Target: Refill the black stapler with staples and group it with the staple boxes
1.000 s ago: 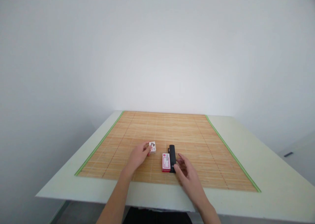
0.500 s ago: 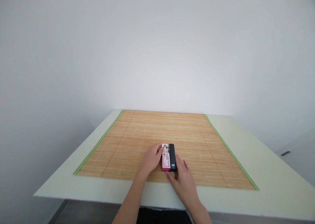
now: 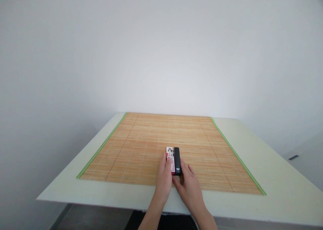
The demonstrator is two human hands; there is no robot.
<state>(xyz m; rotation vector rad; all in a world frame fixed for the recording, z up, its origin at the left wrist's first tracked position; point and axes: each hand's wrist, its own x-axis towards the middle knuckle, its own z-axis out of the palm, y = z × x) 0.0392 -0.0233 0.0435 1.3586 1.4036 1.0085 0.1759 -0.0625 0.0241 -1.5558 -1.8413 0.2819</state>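
Observation:
A black stapler (image 3: 177,162) lies lengthwise on the bamboo mat, close to the mat's front edge. Along its left side sit two small printed boxes: a white one (image 3: 169,151) at the far end and a white-and-red one (image 3: 172,166) nearer me, partly covered by my left hand. My left hand (image 3: 164,177) rests against the boxes' left side, fingers stretched forward and the thumb by the nearer box. My right hand (image 3: 188,186) curves round the stapler's near right corner, its thumb at the near end and fingers along the right side.
The bamboo mat (image 3: 146,139) with green edging lies on a white table (image 3: 252,149). A pale wall (image 3: 166,55) rises behind the table's far edge. The table's front edge runs just before my lap.
My left hand has shifted right and towards me, from the far box to alongside the nearer one, its fingers now straighter. My right hand, the stapler and the boxes have hardly moved.

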